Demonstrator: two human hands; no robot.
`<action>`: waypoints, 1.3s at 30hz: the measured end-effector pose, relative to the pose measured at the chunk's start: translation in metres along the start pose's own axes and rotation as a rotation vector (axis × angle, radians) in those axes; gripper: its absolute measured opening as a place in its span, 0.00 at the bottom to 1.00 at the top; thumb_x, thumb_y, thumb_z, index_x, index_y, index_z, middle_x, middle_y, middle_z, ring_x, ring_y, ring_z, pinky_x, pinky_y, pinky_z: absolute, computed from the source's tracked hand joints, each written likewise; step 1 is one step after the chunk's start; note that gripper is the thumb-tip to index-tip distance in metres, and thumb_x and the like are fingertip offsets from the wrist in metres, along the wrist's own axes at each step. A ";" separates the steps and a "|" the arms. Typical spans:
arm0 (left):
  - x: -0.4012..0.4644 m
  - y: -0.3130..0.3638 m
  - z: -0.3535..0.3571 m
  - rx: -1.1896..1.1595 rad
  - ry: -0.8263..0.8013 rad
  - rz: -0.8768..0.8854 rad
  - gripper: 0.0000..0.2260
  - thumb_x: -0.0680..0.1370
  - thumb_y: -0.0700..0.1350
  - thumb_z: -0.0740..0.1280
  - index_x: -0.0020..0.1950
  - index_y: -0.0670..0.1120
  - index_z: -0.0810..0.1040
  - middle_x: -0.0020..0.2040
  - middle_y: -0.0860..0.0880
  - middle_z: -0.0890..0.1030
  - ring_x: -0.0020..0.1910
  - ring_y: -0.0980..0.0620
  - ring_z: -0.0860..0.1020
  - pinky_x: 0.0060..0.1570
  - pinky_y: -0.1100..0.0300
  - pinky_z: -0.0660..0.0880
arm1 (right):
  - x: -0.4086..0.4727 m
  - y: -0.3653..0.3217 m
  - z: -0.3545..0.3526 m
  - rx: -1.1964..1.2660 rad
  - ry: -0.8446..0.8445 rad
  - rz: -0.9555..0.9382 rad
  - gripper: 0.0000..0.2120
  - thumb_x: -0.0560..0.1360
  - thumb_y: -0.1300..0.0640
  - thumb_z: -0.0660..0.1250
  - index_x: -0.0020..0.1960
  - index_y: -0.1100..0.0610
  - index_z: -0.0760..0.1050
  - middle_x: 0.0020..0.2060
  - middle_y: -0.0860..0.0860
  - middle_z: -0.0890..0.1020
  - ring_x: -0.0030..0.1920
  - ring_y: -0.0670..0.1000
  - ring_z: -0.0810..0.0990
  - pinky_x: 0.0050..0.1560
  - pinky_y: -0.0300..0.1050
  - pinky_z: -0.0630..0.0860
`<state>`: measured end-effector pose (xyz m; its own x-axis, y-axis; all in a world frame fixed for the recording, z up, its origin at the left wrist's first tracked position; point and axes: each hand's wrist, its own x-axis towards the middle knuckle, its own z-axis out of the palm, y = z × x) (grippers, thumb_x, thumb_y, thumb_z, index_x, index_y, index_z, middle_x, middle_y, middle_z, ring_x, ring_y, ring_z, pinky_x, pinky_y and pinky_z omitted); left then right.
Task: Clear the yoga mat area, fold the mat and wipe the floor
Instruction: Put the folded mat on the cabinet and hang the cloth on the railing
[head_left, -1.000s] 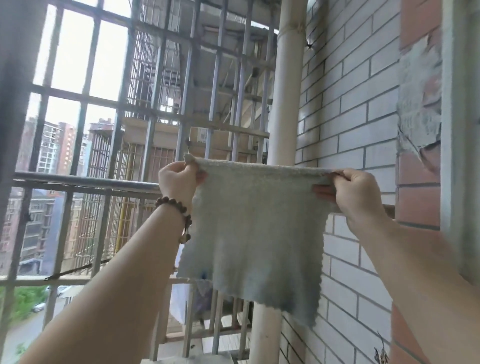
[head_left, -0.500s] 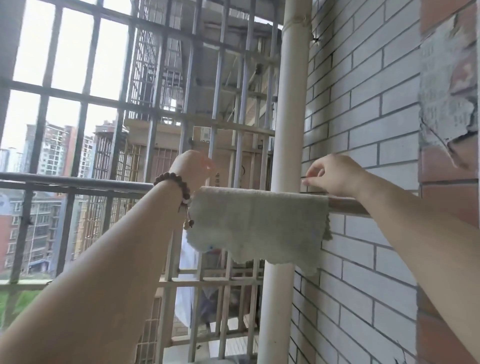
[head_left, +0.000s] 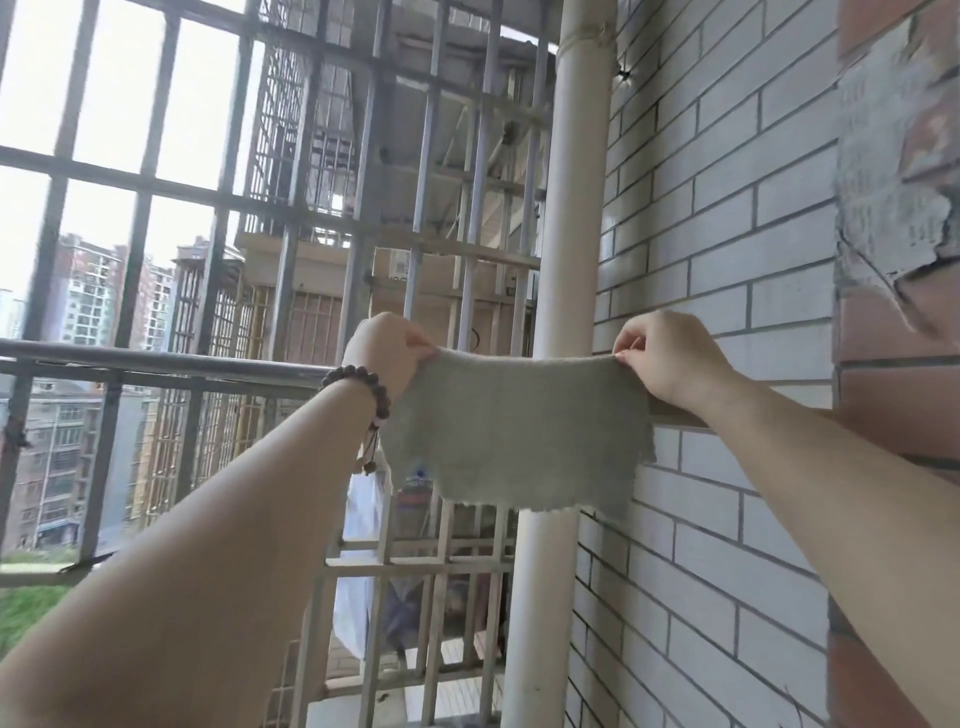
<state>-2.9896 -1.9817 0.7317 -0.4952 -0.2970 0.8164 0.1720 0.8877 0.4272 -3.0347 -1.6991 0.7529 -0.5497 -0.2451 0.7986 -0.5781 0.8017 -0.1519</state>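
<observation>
A pale grey-green cleaning cloth (head_left: 511, 436) hangs folded over the metal rail (head_left: 156, 364) of a balcony. My left hand (head_left: 387, 353), with a bead bracelet on its wrist, pinches the cloth's top left corner. My right hand (head_left: 670, 358) pinches the top right corner. The cloth's top edge sags a little between the two hands. Its lower edge hangs free in front of a white pipe. No yoga mat or floor is in view.
A white vertical drainpipe (head_left: 566, 260) stands behind the cloth. A white brick wall (head_left: 727, 234) runs along the right, with red brick (head_left: 893, 364) nearest me. Metal window bars (head_left: 218, 208) enclose the balcony. A white plastic bag (head_left: 358, 561) hangs below the rail.
A second ago I held the cloth spread out full length in the air. Then it was draped over the rail, and now both hands pinch its top corners and lift the edge slightly.
</observation>
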 end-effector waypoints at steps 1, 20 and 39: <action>0.002 0.003 0.001 0.082 -0.051 0.006 0.08 0.77 0.45 0.68 0.53 0.44 0.83 0.51 0.48 0.81 0.53 0.47 0.78 0.53 0.60 0.72 | 0.002 0.000 0.000 -0.022 -0.009 0.019 0.02 0.75 0.57 0.68 0.44 0.51 0.79 0.43 0.51 0.81 0.47 0.54 0.78 0.51 0.47 0.75; -0.005 -0.012 -0.004 0.229 -0.170 0.071 0.12 0.81 0.46 0.61 0.54 0.43 0.83 0.51 0.45 0.82 0.52 0.45 0.79 0.50 0.58 0.73 | -0.003 0.006 -0.003 -0.005 -0.198 -0.033 0.05 0.77 0.54 0.67 0.46 0.52 0.81 0.37 0.47 0.79 0.46 0.50 0.77 0.49 0.43 0.72; -0.089 -0.076 0.026 -0.574 0.093 -0.492 0.15 0.74 0.55 0.70 0.53 0.45 0.78 0.48 0.50 0.80 0.50 0.52 0.79 0.53 0.56 0.75 | -0.111 0.010 0.042 0.499 0.349 0.305 0.09 0.73 0.50 0.71 0.44 0.57 0.77 0.38 0.50 0.80 0.41 0.54 0.79 0.40 0.41 0.70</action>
<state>-2.9804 -2.0134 0.6171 -0.5599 -0.6618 0.4985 0.3786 0.3308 0.8644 -3.0052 -1.6866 0.6384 -0.5537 0.2093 0.8060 -0.6834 0.4389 -0.5835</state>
